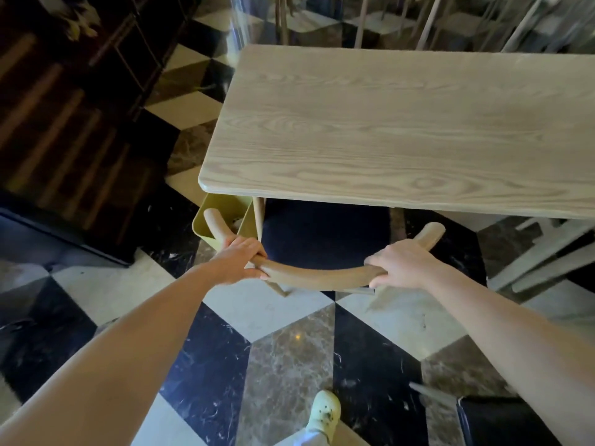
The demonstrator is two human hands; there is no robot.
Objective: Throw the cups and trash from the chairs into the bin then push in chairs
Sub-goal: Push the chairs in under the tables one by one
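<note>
A wooden chair with a curved backrest (317, 277) and a dark blue seat (325, 235) stands at the near edge of a light wooden table (402, 130), its seat partly under the tabletop. My left hand (240, 260) grips the left part of the backrest. On the right part of the same rail my right hand (397, 267) is closed. A yellow-green bin (201, 225) stands under the table's left corner, behind the chair's left arm tip, with something pale inside it.
Dark wooden cabinets (64, 123) line the left side. Another chair's dark seat (502, 420) shows at the bottom right, and pale chair legs (544, 252) stand to the right. More chairs stand beyond the table. The floor is checkered marble; my shoe (323, 410) is below.
</note>
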